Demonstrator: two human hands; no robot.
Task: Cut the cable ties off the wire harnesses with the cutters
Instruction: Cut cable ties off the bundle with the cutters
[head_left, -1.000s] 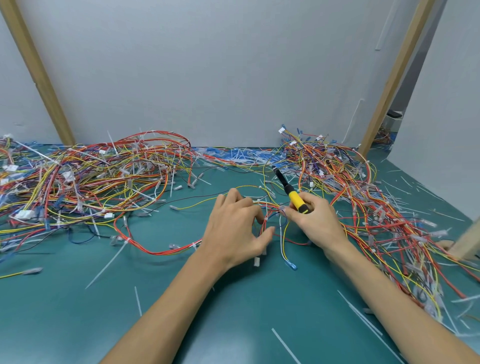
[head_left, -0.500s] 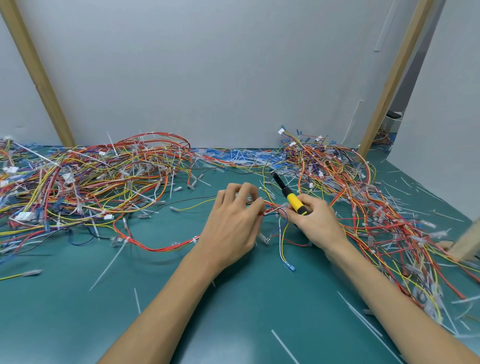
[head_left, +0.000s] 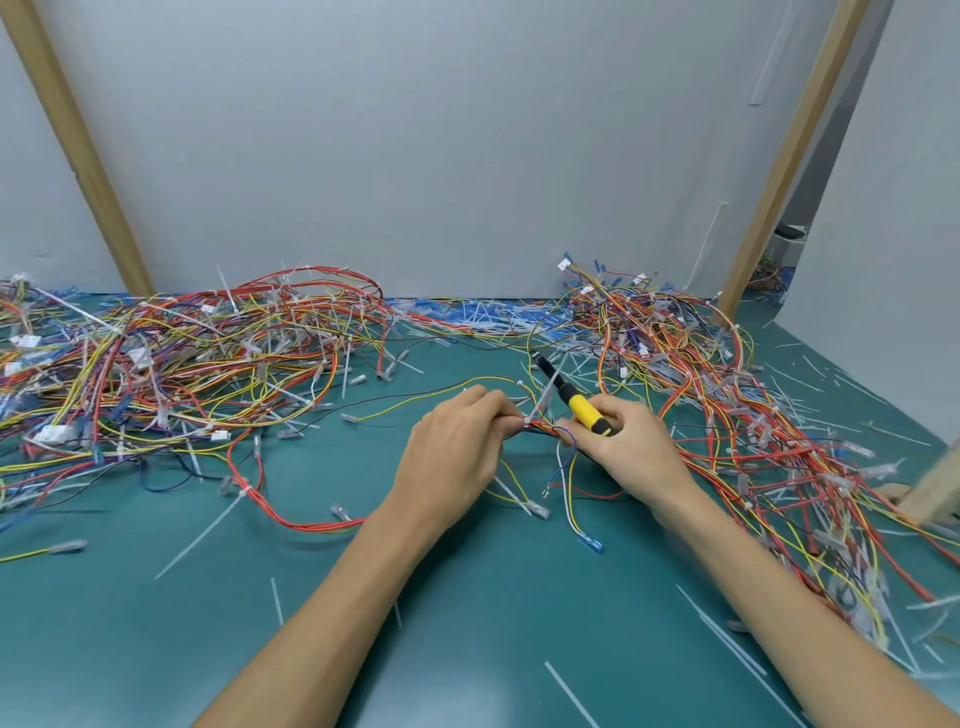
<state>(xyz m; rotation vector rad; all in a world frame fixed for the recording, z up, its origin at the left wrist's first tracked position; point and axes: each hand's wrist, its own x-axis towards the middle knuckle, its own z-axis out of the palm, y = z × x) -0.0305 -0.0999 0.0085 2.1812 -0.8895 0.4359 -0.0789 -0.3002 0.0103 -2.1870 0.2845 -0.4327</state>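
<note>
On the surface (head_left: 130, 623), one harness heap (head_left: 182, 364) lies by the far left corner. Another heap (head_left: 727, 395) runs from the far right corner down the right edge, with loose ties (head_left: 483, 314) along the far edge between. Mid-surface, left hand (head_left: 452, 457) and right hand (head_left: 634, 447), with cutters (head_left: 587, 413), meet on a bundle (head_left: 540, 428).

Bright even light, soft shadows; edges warped, poss. blurry.

Single head-worn wide-angle view, forward and down, close over the green tabletop (head_left: 130, 649), wall (head_left: 441, 156) behind.
</note>
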